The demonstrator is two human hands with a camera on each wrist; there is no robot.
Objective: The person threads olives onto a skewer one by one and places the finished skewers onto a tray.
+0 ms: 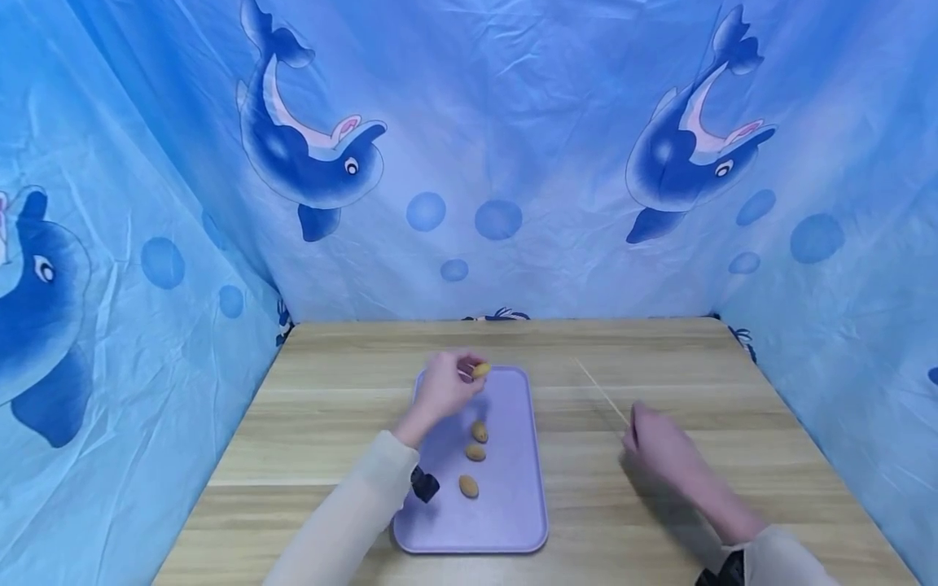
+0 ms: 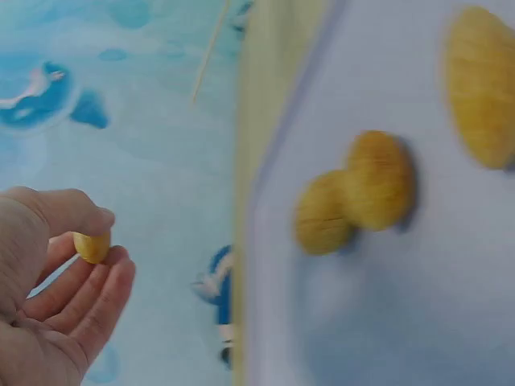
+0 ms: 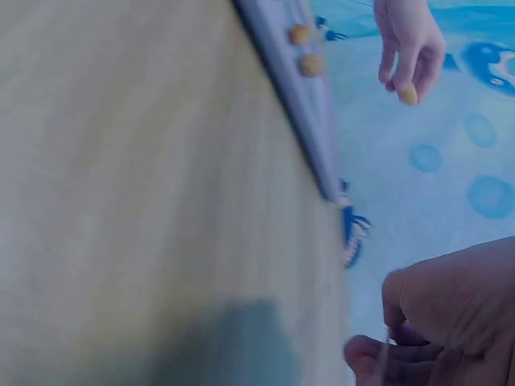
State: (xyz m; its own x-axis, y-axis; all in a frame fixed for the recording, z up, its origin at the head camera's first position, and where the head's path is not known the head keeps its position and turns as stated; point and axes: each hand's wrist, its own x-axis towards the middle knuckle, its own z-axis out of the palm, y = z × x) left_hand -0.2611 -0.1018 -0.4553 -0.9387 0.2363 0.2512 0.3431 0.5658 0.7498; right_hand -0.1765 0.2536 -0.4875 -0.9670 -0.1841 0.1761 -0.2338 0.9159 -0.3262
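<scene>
My pale brown rectangular tabletop (image 1: pixel 315 415) looks like wood, or a wood print, streaked with grain along its far edge, smooth and nearly matt. The lilac rectangular tray (image 1: pixel 506 521) on it seems plastic, smooth with a soft sheen. Its yellow-brown oval pieces (image 2: pixel 378 181) look matt and faintly rough; the one pinched in my left hand (image 1: pixel 443 389) has a similar dull skin. The thin straight pale stick (image 1: pixel 601 391) in my right hand (image 1: pixel 663 448) looks like bare wood. My cream sleeves (image 1: pixel 352 505) are matt cloth. Beyond the tabletop's far edge, the blue dolphin-printed sheet (image 1: pixel 454 122) is thin, creased and slightly shiny.
</scene>
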